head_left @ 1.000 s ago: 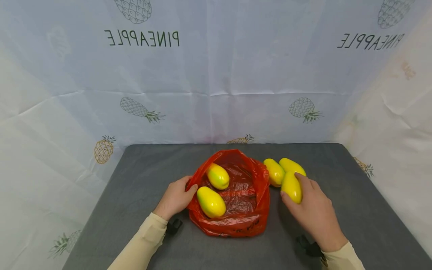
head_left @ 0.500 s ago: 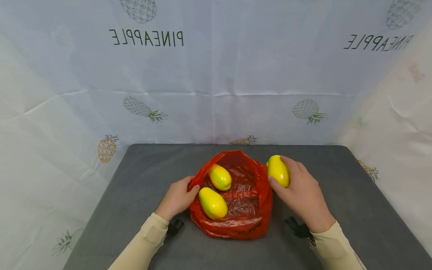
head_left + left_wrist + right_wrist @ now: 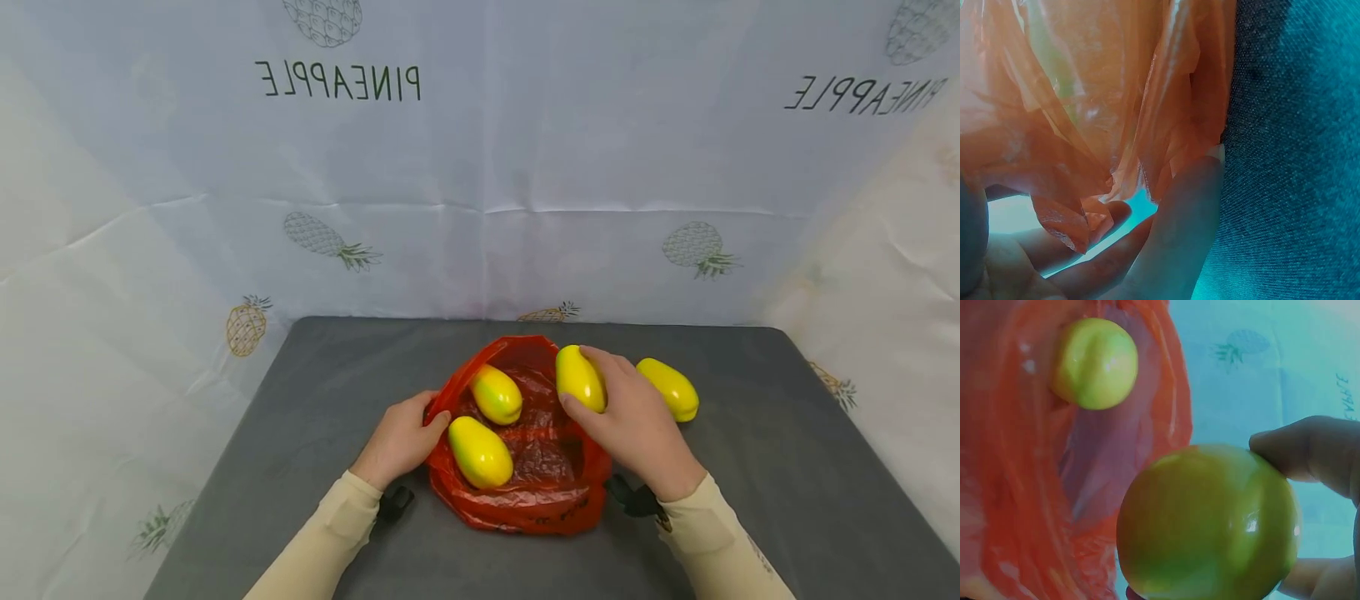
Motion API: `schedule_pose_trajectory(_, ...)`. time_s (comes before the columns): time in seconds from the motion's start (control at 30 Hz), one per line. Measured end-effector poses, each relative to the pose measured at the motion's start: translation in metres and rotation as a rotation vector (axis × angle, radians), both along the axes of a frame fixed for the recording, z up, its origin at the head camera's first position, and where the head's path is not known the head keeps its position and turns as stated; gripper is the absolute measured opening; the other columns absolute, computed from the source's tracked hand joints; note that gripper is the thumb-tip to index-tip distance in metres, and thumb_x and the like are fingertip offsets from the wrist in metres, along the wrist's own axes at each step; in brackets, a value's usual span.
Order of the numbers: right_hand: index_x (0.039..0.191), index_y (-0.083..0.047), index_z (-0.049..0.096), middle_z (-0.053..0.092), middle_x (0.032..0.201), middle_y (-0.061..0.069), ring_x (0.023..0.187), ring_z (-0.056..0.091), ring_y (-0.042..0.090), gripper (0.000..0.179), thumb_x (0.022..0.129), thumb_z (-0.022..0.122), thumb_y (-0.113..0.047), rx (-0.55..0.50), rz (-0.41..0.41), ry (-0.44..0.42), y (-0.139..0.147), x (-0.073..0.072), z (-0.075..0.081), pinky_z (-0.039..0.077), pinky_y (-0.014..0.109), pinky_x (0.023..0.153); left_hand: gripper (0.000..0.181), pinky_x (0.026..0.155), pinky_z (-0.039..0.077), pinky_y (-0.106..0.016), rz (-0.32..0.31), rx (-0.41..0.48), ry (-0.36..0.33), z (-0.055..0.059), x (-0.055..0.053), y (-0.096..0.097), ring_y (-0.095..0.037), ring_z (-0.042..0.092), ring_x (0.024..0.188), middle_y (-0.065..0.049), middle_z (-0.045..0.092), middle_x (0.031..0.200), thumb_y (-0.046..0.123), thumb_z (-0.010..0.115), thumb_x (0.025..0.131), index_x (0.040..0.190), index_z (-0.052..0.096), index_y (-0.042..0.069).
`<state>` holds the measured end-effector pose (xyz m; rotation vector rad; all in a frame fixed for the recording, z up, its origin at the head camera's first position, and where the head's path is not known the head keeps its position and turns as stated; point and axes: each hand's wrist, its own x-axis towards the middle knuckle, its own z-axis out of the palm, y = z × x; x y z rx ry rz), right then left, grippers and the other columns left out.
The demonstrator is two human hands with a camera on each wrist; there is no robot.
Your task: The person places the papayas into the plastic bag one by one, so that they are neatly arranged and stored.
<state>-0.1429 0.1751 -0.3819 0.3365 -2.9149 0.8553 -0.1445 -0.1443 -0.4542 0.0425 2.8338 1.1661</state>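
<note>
A red plastic bag point(image 3: 525, 512) stands on the table with its mouth spread, and two yellow mangoes, one farther back point(image 3: 497, 395) and one nearer point(image 3: 481, 454), lie inside it. My left hand point(image 3: 400, 439) pinches the bag's left rim between thumb and fingers; in the left wrist view the thin film point(image 3: 1097, 81) bunches at the fingertips. My right hand point(image 3: 637, 421) grips another mango point(image 3: 579, 379) over the bag's right rim. The right wrist view shows that mango point(image 3: 1210, 525) close up, with a mango point(image 3: 1096, 362) in the bag behind it.
One more mango point(image 3: 669, 389) lies on the grey table point(image 3: 750, 467), right of the bag and behind my right hand. A white cloth printed with pineapples point(image 3: 525, 150) hangs along the table's back edge and at the sides.
My right hand has picked up the nearest mango from the group on the right and carried it left over the bag's rim. My left hand keeps its hold on the bag.
</note>
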Motion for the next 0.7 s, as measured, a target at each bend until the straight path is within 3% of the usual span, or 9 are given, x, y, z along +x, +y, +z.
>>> schedule_pose_trajectory(0.27,0.159,-0.012,0.052,0.060,0.153,0.016,0.124,0.065,0.035,0.072,0.098,0.076,-0.043,0.058,0.100,-0.020,-0.004,-0.012,-0.008,0.061,0.054,0.094,0.041,0.086,0.064,-0.040,-0.006,-0.005,0.003,0.000,-0.001,0.000,-0.016,0.067,0.085,-0.010,0.077,0.124,0.027,0.068,0.106,0.141,0.068,0.006)
schedule_pose_trajectory(0.47,0.158,-0.014,0.052,0.062,0.150,0.016,0.106,0.069,0.026,0.074,0.096,0.076,-0.045,0.147,0.166,-0.033,-0.015,-0.024,-0.009,0.062,0.048,0.088,0.041,0.081,0.063,-0.038,-0.011,-0.004,0.005,0.001,0.000,-0.001,-0.015,0.066,0.082,-0.010,0.078,0.122,0.025,0.068,0.106,0.141,0.067,0.005)
schedule_pose_trajectory(0.7,0.156,-0.011,0.054,0.066,0.139,0.017,0.089,0.064,0.021,0.072,0.095,0.078,-0.041,0.216,0.233,-0.047,-0.025,-0.039,-0.008,0.060,0.041,0.078,0.042,0.089,0.064,-0.043,-0.011,-0.010,0.003,0.001,0.000,0.000,-0.017,0.069,0.089,-0.010,0.077,0.127,0.028,0.068,0.106,0.142,0.067,0.005)
